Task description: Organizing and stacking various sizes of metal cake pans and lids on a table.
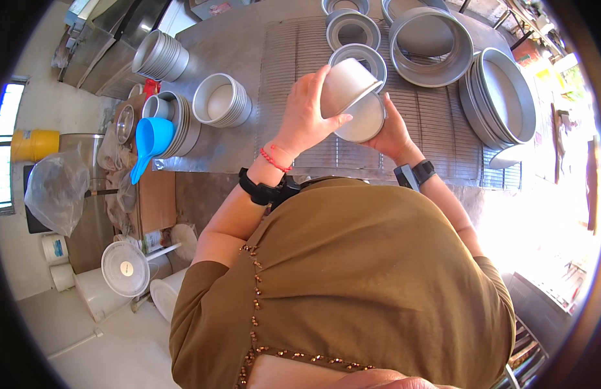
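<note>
While my left hand (303, 113) spreads wide around the side of a deep silver tin (347, 84), my right hand (393, 134) supports a round metal piece (362, 121) just below it. The tin is tilted, its rim turned down toward the right, and my left thumb reaches across the edge of the round piece. My right thumb rises along that piece's right side, but the other fingers are mostly hidden, so I cannot tell how narrowly they close on it. Nor can I tell from here whether it is a flat disc or another tin seen face-on.

I have both pieces over the near part of a wire rack (288, 97), which lies on the metal counter (239, 52). Just beyond them, a row of small round pans (352, 19) leads to the far edge. A large round tin (431, 76) lies to their right, with a leaning stack of broad tins (509, 97) farther right.

On the left I see two nested stacks, one far (163, 57) and one nearer (224, 100). Closer to the counter's left corner, a blue scoop (153, 138) rests against more stacked tins (185, 129), handle pointing near.
</note>
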A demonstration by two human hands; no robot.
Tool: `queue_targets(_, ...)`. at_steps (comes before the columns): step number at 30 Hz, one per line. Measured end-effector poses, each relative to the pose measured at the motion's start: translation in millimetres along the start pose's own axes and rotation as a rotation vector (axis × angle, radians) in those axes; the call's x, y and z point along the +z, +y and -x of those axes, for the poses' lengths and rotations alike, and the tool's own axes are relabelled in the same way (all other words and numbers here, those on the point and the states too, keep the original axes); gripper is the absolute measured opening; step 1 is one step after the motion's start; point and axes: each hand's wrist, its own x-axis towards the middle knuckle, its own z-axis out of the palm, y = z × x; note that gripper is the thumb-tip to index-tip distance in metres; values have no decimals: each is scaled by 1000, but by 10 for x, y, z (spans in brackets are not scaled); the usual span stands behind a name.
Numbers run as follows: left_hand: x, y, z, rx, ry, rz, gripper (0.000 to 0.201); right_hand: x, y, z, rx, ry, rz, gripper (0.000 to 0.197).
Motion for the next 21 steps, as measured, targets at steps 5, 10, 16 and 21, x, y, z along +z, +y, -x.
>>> queue_targets(5, 72, -186, 105, -115, 61, 52, 84, -182, 62, -5, 21, 135, 246, 53)
queue_targets(10, -3, -524, 353, -466, 134, 56, 69, -291, -55, 68, -27, 323, 456, 43)
queue_targets(16, -99, -885, 754, -786, 117, 246, 49, -400, -266, 129, -141, 522, 897, 49)
queue_targets(21, -51, -961, 965, -794, 80, 309, 44, -492, -361, 31, -110, 512, 690, 43)
